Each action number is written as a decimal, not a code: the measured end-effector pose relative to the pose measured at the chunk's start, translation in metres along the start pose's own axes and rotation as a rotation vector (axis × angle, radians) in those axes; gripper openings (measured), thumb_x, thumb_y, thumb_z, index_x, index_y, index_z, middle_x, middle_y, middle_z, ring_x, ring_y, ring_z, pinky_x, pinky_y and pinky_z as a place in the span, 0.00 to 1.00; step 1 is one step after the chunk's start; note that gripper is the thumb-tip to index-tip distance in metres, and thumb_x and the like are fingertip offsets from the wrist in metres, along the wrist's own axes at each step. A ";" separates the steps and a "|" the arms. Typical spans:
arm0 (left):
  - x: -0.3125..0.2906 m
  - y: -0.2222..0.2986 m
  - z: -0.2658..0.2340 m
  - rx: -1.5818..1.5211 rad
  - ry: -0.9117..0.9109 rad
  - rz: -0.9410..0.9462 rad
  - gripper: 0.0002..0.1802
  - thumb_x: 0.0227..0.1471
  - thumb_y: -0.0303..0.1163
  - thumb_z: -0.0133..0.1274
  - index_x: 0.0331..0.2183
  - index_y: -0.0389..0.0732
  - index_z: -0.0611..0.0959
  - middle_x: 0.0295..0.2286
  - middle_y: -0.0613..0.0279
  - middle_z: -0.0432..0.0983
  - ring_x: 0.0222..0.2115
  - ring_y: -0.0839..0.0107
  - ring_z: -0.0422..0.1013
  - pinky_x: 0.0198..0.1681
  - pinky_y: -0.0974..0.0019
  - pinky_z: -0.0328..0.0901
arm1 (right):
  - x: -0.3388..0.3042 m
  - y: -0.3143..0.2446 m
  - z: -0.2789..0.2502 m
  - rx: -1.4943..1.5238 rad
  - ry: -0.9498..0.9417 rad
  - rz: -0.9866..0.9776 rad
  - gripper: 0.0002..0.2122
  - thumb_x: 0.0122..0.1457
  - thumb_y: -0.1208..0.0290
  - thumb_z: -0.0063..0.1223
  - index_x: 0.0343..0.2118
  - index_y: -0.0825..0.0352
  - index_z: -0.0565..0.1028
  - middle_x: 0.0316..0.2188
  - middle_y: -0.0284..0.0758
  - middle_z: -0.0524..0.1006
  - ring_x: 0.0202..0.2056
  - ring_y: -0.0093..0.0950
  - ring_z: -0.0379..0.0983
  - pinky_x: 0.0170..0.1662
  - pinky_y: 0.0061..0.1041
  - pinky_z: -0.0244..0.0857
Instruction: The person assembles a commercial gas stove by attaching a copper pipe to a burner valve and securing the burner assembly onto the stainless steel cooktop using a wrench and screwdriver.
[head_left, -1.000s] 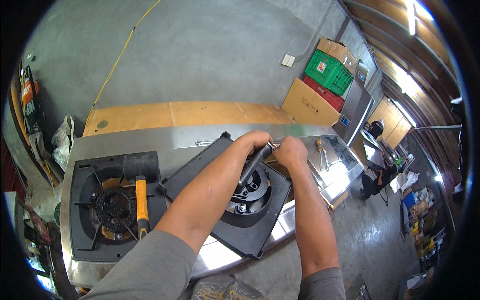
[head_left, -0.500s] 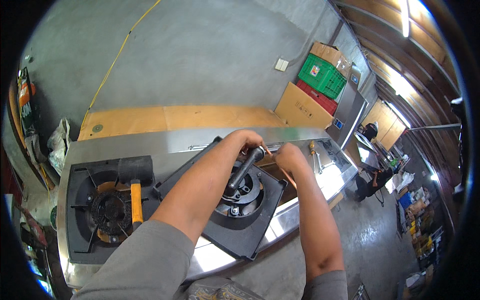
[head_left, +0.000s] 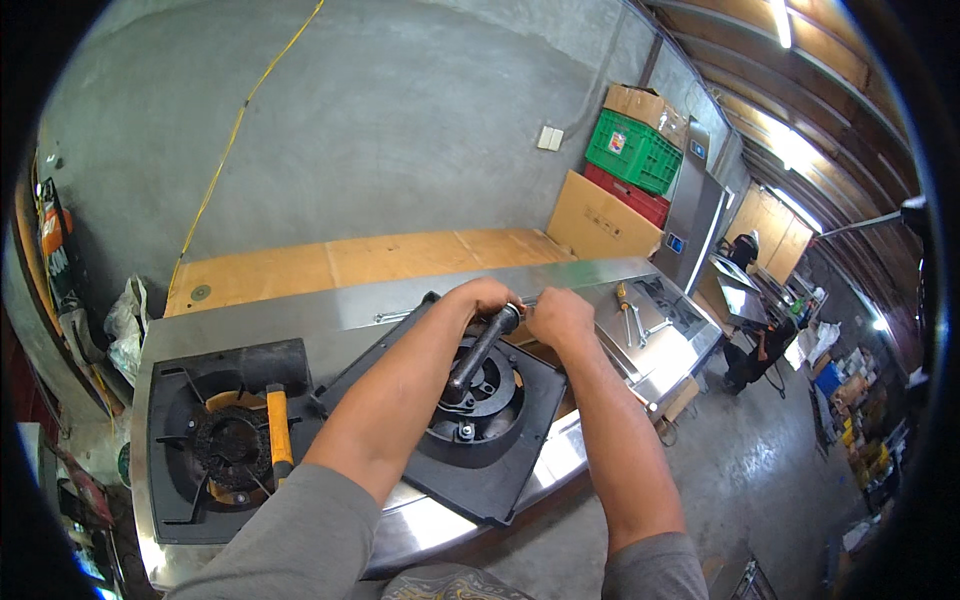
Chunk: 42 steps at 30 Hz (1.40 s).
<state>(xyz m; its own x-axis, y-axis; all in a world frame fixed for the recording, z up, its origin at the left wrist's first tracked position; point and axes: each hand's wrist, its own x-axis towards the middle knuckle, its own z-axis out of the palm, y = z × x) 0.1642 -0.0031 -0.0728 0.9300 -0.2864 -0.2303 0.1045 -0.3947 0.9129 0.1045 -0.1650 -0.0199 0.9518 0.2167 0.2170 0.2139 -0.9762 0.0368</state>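
A black gas burner unit (head_left: 485, 480) on a square plate lies askew across the steel counter, its black pipe (head_left: 478, 352) pointing away from me. My left hand (head_left: 488, 294) is closed at the pipe's far end, and its fingertips are hidden there. Just to its right, my right hand (head_left: 560, 317) is closed in a fist, its knuckles facing up. A thin copper-coloured tube passes between the hands, mostly covered by the right one. Left of my arm, a mallet with a black head and yellow handle (head_left: 279, 428) rests on a second burner (head_left: 178, 480).
On the counter's right lie a yellow-handled screwdriver (head_left: 622, 297) and wrenches (head_left: 640, 326). Behind stand a cardboard sheet (head_left: 598, 222), a red crate (head_left: 628, 193) and a green crate (head_left: 634, 152). A person (head_left: 758, 355) crouches far right.
My right hand has come a little closer to the left. The copper tube showing below the right hand before is now out of sight. The whole view has shifted slightly.
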 end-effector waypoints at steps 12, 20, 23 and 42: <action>0.026 -0.014 -0.007 0.110 0.068 0.201 0.12 0.54 0.39 0.56 0.34 0.45 0.90 0.21 0.63 0.78 0.15 0.70 0.70 0.18 0.59 0.66 | 0.004 -0.014 0.010 0.031 0.033 0.045 0.16 0.60 0.56 0.54 0.39 0.64 0.84 0.41 0.46 0.83 0.44 0.44 0.81 0.47 0.41 0.74; 0.012 -0.007 -0.003 0.076 0.051 0.177 0.09 0.52 0.34 0.58 0.31 0.41 0.88 0.18 0.62 0.77 0.15 0.71 0.70 0.18 0.62 0.64 | -0.001 -0.021 0.001 0.003 -0.007 0.069 0.14 0.61 0.63 0.51 0.41 0.63 0.84 0.43 0.45 0.83 0.46 0.42 0.80 0.48 0.40 0.74; 0.001 0.001 -0.002 -0.061 0.060 0.075 0.09 0.51 0.32 0.58 0.31 0.40 0.89 0.17 0.63 0.76 0.15 0.73 0.69 0.17 0.65 0.61 | 0.004 -0.025 0.002 0.001 -0.003 0.064 0.13 0.60 0.65 0.52 0.42 0.63 0.84 0.44 0.45 0.82 0.47 0.41 0.80 0.49 0.40 0.74; 0.009 -0.016 -0.001 -0.067 -0.051 0.085 0.12 0.55 0.33 0.55 0.39 0.43 0.89 0.25 0.58 0.81 0.20 0.68 0.75 0.24 0.62 0.72 | 0.018 0.009 0.018 0.062 -0.136 0.036 0.19 0.59 0.56 0.57 0.42 0.69 0.82 0.43 0.49 0.82 0.47 0.41 0.80 0.47 0.36 0.74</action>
<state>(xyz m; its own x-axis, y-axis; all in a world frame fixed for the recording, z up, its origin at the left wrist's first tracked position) 0.1710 0.0016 -0.0893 0.9177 -0.3607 -0.1665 0.0511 -0.3085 0.9499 0.1275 -0.1697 -0.0335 0.9791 0.1854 0.0832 0.1884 -0.9817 -0.0295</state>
